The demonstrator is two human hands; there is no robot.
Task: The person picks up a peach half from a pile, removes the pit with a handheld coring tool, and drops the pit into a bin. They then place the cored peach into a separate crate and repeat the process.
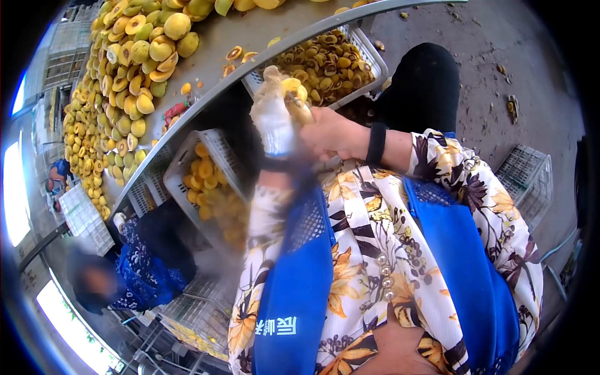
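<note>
My left hand, in a white glove with a soiled fingertip area, is closed round a yellow fruit half above the near crate. My bare right hand grips a pale-handled tool, whose tip meets the fruit. The tool's working end is mostly hidden between fruit and fingers. Just beyond both hands, a white crate holds many small cut fruit pieces with brown centres. Another white crate, to the left below the table edge, holds yellow fruit halves.
A metal table with a raised rim carries a large heap of halved fruit. A co-worker in blue sits at lower left. An empty-looking wire crate stands on the littered floor at right.
</note>
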